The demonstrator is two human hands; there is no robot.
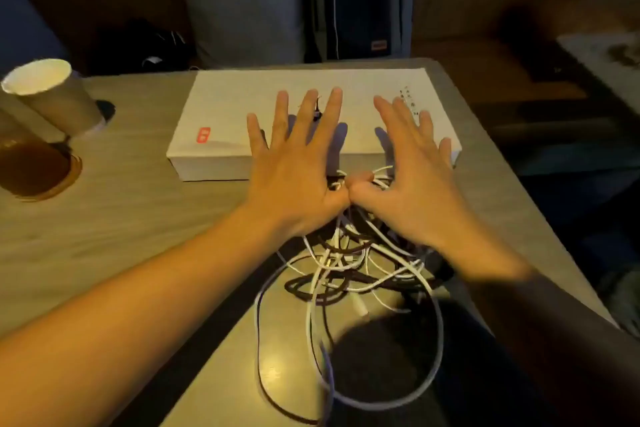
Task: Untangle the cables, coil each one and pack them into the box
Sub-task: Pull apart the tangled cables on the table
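A tangle of white and dark cables (pixel 346 270) lies on the table in front of me, with loose loops trailing toward the near edge. Behind it sits a flat white box (pixel 225 114), lid closed, with a small red mark on top. My left hand (pixel 298 163) and my right hand (pixel 412 170) hover side by side over the far end of the tangle and the box's front edge. The fingers of both are spread and straight, palms down, thumbs nearly touching. Neither hand holds anything. The hands hide part of the tangle.
A paper cup (pixel 52 94) stands at the far left of the wooden table (pixel 121 218), next to a glass of brown drink (pixel 31 170). A cushioned seat and a dark bag lie beyond the table's far edge. The table's right edge runs diagonally close to my right arm.
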